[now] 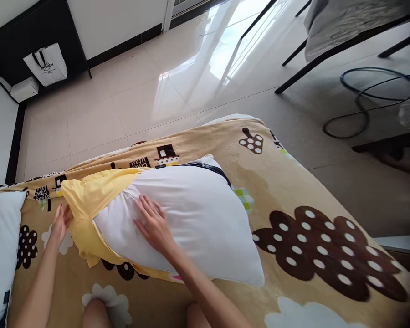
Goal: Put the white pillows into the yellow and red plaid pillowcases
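A white pillow [198, 214] lies across the bed in front of me, its left end partly inside a yellow pillowcase [104, 184]. The pillowcase is bunched at that end, and some of it runs along and under the pillow's near side. My right hand [153, 223] rests on top of the pillow near the case's opening, fingers stretched out and apart. At the case's left end, my left hand [59, 223] is beside the yellow cloth with its fingers loosely spread; I cannot tell whether it touches the cloth. A dark trim strip [208, 168] edges the pillow's far right side.
A patterned tan blanket [276, 182] covers the bed, with my knees at its near edge. Another white pillow [3, 255] lies at the left. Beyond are tiled floor [140, 91], a white bag [48, 66], a white box [24, 89], a coiled cable [362, 100] and dark-framed furniture legs [300, 68].
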### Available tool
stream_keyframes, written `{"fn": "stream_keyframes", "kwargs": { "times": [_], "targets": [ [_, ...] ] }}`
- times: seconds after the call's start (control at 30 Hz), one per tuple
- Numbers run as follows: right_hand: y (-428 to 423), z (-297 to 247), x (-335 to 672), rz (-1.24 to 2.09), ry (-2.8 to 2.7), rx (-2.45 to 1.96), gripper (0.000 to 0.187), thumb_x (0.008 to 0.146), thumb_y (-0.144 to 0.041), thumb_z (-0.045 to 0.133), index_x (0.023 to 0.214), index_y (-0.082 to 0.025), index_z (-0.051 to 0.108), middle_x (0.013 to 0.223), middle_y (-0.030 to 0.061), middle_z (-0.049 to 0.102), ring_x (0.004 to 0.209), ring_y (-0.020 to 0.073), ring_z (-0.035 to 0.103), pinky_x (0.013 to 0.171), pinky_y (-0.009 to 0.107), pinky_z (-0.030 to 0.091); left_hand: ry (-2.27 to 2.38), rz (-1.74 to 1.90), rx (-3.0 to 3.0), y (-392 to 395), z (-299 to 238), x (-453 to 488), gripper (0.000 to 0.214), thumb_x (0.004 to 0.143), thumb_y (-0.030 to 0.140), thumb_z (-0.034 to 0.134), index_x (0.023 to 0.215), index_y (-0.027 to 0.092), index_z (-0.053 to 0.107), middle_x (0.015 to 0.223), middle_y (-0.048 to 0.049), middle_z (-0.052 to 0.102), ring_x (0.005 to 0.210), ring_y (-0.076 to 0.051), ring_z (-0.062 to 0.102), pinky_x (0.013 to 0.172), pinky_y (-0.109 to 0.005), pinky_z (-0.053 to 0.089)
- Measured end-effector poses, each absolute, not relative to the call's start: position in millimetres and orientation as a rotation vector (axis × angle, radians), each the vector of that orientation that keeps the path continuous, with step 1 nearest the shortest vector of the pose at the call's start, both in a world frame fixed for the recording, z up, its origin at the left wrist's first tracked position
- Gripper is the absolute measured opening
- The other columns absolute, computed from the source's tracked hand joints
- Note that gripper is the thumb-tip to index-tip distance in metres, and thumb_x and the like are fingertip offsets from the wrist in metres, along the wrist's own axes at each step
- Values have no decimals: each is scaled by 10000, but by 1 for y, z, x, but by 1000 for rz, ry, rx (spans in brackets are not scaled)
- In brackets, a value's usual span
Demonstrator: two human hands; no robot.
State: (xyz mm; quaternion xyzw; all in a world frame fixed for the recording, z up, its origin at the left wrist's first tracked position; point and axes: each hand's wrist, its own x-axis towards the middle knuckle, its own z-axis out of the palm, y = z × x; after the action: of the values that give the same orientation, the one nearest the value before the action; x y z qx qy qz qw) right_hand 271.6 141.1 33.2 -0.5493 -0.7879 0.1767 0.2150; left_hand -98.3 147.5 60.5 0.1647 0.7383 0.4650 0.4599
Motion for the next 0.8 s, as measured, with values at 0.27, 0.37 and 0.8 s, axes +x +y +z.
{"fn": "stream_keyframes", "kwargs": {
  "times": [0.27, 0.37, 0.8],
  "targets": [
    [51, 28, 248, 541, -2404, -1157, 631, 850, -255, 589, 1460, -275, 427, 1496, 70, 468, 1389, 249, 402, 1102, 413, 323, 1717, 1052, 66, 11, 2, -55, 454, 677, 578, 758, 983, 248, 700, 1169, -119, 702, 1131, -284, 644, 890, -393, 552],
    [77, 25, 243, 678, -2550, -1114, 807, 790, -114, 528, 1536, -275, 266, 1588, 52, 306, 1450, 216, 296, 1112, 413, 312, 1653, 1270, -50, 37, -2, -24, 398, 738, 422, 752, 1091, 254, 675, 1225, -83, 690, 1170, -259, 629, 925, -365, 553],
    [155, 44, 198, 903, -2478, -956, 568, 752, -100, 551, 1309, -204, 587, 1308, 107, 640, 1200, 231, 587, 1009, 354, 385, 1872, 705, 354, 51, 50, -76, 456, 642, 479, 827, 959, 168, 722, 994, -160, 747, 1030, -338, 681, 847, -430, 556]
  ]
}}
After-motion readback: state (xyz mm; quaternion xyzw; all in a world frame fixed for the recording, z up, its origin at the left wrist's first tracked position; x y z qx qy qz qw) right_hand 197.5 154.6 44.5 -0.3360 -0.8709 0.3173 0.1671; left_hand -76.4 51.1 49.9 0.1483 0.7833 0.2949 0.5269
